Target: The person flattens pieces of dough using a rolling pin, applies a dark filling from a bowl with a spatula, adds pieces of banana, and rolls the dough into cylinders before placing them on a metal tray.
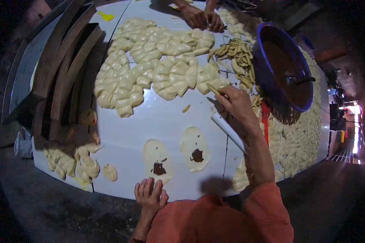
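Two flattened ovals of pale dough lie on the white table (121,133), the left dough oval (154,150) and the right dough oval (192,139). Each carries a dark brown blob of sauce or paste and a few dark spots. My left hand (151,196) rests open at the table's near edge, fingertips by the left oval's lower end. Farther off, my right hand (238,104) pinches a slim yellowish strip, seemingly a banana slice (212,88), beside the filled dough pieces. A heap of similar slices (239,56) lies beyond that hand. One loose slice (186,108) sits alone on the table.
Plump dough pieces (150,73) cover the far table, with more dough (298,141) at right. A purple basin (260,60) of brown liquid holds a dark handle. Nearby are a white tapered tool (227,126), a red tool (265,117), stacked trays (65,69) and another person's hands (202,18).
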### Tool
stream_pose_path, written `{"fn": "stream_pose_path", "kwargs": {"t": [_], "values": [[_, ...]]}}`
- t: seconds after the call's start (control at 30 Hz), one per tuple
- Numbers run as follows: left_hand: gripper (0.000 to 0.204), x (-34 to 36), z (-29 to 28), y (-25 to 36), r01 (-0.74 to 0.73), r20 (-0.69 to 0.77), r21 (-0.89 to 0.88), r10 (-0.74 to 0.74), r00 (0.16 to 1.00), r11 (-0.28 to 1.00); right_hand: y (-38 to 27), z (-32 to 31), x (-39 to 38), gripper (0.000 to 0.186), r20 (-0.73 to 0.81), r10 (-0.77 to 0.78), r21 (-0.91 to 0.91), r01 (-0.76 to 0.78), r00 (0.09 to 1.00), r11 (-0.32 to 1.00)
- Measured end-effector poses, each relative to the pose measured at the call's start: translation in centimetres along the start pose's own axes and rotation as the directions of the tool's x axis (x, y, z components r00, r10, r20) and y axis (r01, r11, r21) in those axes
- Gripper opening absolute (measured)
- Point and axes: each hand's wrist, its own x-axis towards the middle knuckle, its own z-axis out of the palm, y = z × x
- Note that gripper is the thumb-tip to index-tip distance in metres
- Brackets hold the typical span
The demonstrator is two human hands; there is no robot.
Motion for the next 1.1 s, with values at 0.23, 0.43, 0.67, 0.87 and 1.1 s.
{"fn": "stream_pose_path", "kwargs": {"t": [0.23, 0.43, 0.67, 0.87, 1.1], "values": [[0.056, 1.3, -0.6, 0.4, -0.005, -0.113, -0.125, -0.009, 0.994, 0.992, -3.0, 3.3, -3.9, 0.021, 0.06, -0.208, -0.065, 0.212, 0.976, 0.975], [0.058, 9.9, -2.8, 2.4, -0.078, -0.07, -0.208, 0.065, 0.995, 0.975, -4.6, 3.1, -5.3, 0.017, 0.106, -0.318, -0.096, 0.328, 0.942, 0.94], [0.045, 20.0, -0.5, 4.5, -0.254, 0.039, -0.253, 0.272, 0.961, 0.934, -8.3, 2.1, -8.8, 0.014, 0.128, -0.41, 0.097, 0.4, 0.903, 0.911], [0.022, 17.8, -0.1, 4.0, -0.316, 0.038, -0.235, 0.334, 0.942, 0.919, -8.9, 3.4, -10.7, 0.017, 0.212, -0.418, 0.172, 0.387, 0.884, 0.906], [0.016, 14.6, -1.5, 2.5, -0.238, 0.064, -0.18, 0.253, 0.966, 0.954, -9.6, 4.1, -12.4, 0.014, 0.168, -0.442, 0.177, 0.414, 0.881, 0.893]]}}
